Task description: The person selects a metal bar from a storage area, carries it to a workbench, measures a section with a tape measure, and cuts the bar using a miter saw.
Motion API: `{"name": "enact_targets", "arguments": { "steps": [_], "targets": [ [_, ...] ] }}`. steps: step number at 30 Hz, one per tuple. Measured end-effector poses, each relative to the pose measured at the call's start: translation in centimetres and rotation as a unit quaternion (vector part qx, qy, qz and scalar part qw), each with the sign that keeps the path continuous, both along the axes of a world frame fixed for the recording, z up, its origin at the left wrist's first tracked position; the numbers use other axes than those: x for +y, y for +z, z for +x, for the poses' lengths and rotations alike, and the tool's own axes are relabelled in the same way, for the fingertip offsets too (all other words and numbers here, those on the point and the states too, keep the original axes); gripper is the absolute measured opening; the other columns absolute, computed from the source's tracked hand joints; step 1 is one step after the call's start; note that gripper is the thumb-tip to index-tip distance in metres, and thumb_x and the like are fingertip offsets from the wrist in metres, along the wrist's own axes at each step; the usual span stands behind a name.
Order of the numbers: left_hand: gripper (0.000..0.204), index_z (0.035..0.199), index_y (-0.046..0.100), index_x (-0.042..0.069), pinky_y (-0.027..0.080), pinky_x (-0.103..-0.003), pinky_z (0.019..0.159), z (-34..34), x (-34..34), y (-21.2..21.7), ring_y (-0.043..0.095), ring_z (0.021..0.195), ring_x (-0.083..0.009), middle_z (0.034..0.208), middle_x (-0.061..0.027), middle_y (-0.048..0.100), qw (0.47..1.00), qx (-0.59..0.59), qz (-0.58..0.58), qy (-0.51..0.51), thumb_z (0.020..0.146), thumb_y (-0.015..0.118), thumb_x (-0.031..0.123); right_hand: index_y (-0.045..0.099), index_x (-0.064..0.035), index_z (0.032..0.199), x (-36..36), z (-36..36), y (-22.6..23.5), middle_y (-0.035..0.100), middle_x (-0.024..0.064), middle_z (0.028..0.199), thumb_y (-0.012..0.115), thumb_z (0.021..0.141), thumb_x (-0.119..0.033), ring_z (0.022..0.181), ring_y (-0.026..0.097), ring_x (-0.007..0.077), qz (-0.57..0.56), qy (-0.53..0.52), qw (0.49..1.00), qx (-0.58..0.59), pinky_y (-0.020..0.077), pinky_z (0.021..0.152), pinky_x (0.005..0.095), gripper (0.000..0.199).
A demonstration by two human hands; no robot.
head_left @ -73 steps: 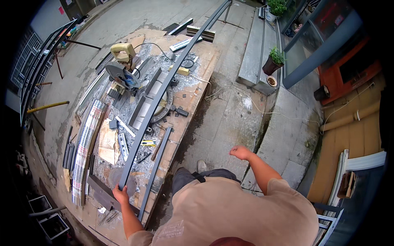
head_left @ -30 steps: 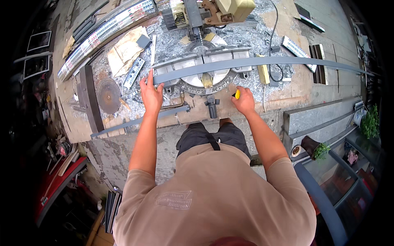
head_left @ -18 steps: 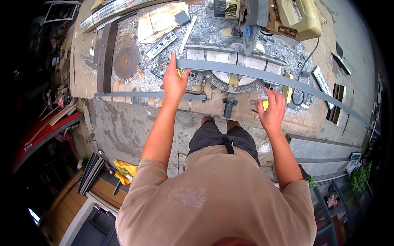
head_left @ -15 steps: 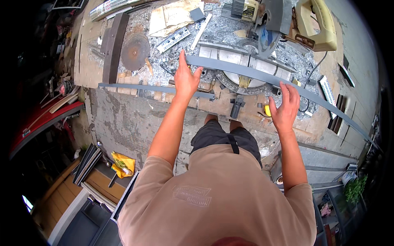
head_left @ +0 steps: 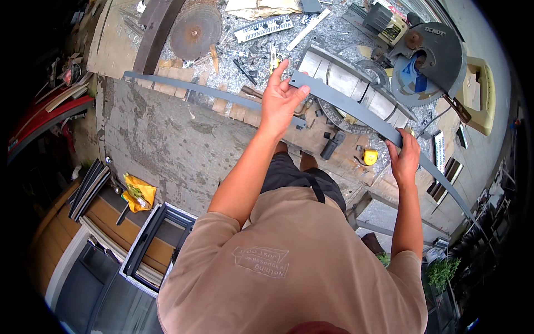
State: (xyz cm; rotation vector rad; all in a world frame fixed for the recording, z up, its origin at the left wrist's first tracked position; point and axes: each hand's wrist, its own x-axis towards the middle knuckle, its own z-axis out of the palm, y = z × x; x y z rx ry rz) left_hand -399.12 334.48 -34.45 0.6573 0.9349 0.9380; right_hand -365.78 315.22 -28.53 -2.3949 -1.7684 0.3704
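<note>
Hands on a long grey metal bar [head_left: 356, 114] lying across the base of a mitre saw [head_left: 423, 61] on a littered workbench [head_left: 167, 133]. Left hand [head_left: 282, 97] rests with fingers spread wide at the bar's near end, thumb touching its tip. Right hand [head_left: 405, 158] is closed around the bar farther along. A second grey bar [head_left: 194, 92] lies just beside the left hand; a rusty circular blade [head_left: 196, 23] lies beyond it.

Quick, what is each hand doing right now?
Left hand: open, fingers spread, palm against the end of the long grey metal strip.
Right hand: closed around the same strip, further along.
</note>
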Motion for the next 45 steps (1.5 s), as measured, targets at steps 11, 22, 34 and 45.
{"name": "enact_targets", "arguments": {
  "steps": [11,22,34,45],
  "targets": [
    [0.067,0.161,0.047,0.002,0.057,-0.033,0.111,-2.0,-1.0,0.2,0.07,0.126,-0.018,0.147,-0.0168,0.069,0.991,-0.108,-0.071,-0.034,0.1,0.075,-0.007,0.065,-0.0037,0.133,0.1,0.6,2.1,0.072,0.0203,0.119,0.087,0.093,-0.028,0.11,0.068,0.0423,-0.115,-0.001,0.992,0.053,0.0535,0.097,0.0495,0.052],
    [0.066,0.154,0.053,-0.001,0.06,-0.027,0.1,-1.9,-0.5,0.6,0.07,0.113,-0.0118,0.143,-0.0098,0.067,0.985,-0.159,-0.013,-0.068,0.095,0.084,-0.002,0.068,-0.0016,0.117,3.7,0.8,6.8,0.073,0.0186,0.095,0.101,0.075,-0.031,0.085,0.069,0.0363,-0.248,-0.002,0.964,0.095,0.0565,0.083,0.0414,0.061],
    [0.077,0.135,0.063,0.0,0.058,-0.027,0.079,1.1,-2.1,1.1,0.068,0.089,-0.0085,0.105,-0.0034,0.073,0.996,-0.044,0.057,0.05,0.08,0.103,0.035,0.073,-0.0026,0.1,5.3,4.5,6.5,0.069,-0.0013,0.088,0.09,0.082,-0.011,0.083,0.061,0.0097,-0.416,-0.03,0.876,0.242,0.0522,0.08,0.0293,0.027],
    [0.066,0.141,0.061,-0.002,0.057,-0.027,0.092,2.1,-3.2,2.9,0.069,0.101,-0.0096,0.112,-0.0039,0.074,0.995,0.028,0.065,0.071,0.092,0.094,0.027,0.07,-0.0021,0.099,4.3,4.3,7.3,0.063,-0.0033,0.085,0.084,0.088,-0.009,0.079,0.056,0.009,-0.365,-0.014,0.902,0.231,0.0494,0.074,0.03,0.019]
  ]
}}
